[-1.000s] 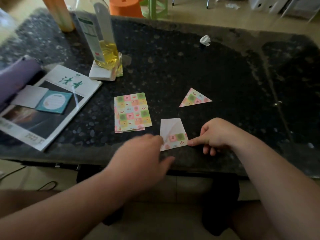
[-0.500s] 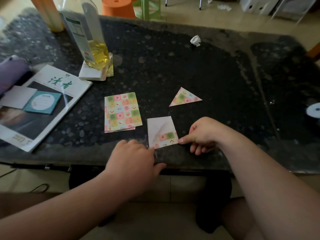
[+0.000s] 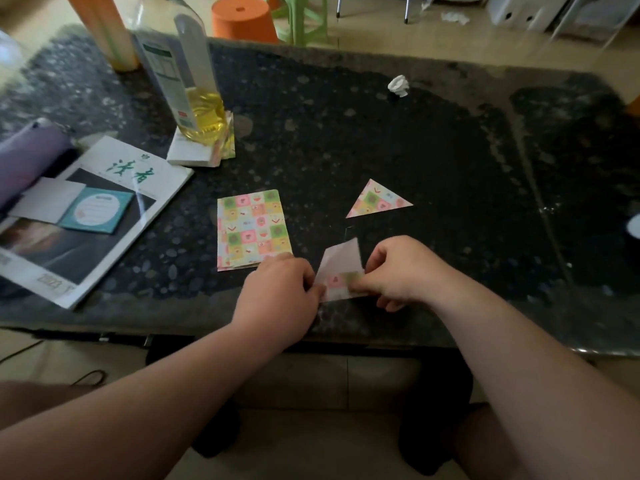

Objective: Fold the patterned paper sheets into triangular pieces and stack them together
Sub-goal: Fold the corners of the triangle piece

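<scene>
Half-folded sheet (image 3: 341, 268) at the near edge of the table (image 3: 433, 140), directly between your hands. Your left hand (image 3: 280, 292) pinches its raised left corner, your right hand (image 3: 398, 271) pinches the lower right edge — the flap probably folds rightward. The finished triangle (image 3: 377, 200) lies beyond.

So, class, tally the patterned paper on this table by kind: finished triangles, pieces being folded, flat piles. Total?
Finished triangle: 1
Piece being folded, pinched between left hand and right hand: 1
Flat piles: 2, the loose pile and the pinned pile under the bottle
Total: 4
</scene>
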The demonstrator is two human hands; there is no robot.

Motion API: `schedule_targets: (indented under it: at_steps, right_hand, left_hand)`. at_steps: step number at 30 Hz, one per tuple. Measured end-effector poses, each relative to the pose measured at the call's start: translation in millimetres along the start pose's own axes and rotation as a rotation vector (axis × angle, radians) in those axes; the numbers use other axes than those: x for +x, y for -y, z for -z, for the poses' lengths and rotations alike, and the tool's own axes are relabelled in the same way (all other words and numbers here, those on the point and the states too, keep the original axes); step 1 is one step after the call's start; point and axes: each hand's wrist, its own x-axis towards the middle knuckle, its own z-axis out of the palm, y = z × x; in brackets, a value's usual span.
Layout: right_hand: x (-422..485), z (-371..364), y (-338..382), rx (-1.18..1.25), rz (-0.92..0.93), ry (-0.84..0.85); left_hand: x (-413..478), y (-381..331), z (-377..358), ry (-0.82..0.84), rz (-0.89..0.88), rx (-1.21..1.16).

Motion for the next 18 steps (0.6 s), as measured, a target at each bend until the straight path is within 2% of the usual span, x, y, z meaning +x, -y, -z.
schedule_targets:
  at_steps: [3, 7, 11, 14, 18]
  right_hand:
    - [-6.1, 5.0, -2.9, 0.093, 0.024, -0.009]
    - [-16.4, 15.9, -6.5, 0.508, 0.108, 0.017]
    - [-27.5, 22.5, -3.9, 0.804, 0.203, 0.066]
    - [-31.8, 18.2, -0.3, 0.928, 0.236, 0.074]
    - [-31.7, 13.3, 2.3, 0.972, 0.284, 0.014]
  left_hand:
    - [1.1, -8.7, 5.2, 0.036, 0.011, -0.216]
    - [0.2, -21.3, 25.3, 0.052, 0.112, -0.749]
    - [0.4, -26.1, 35.2, 0.003, 0.134, -1.122]
    - [0.3, -28.7, 37.9, -0.018, 0.090, -1.249]
    - [-2.7, -29.4, 38.6, 0.016, -0.001, -1.284]
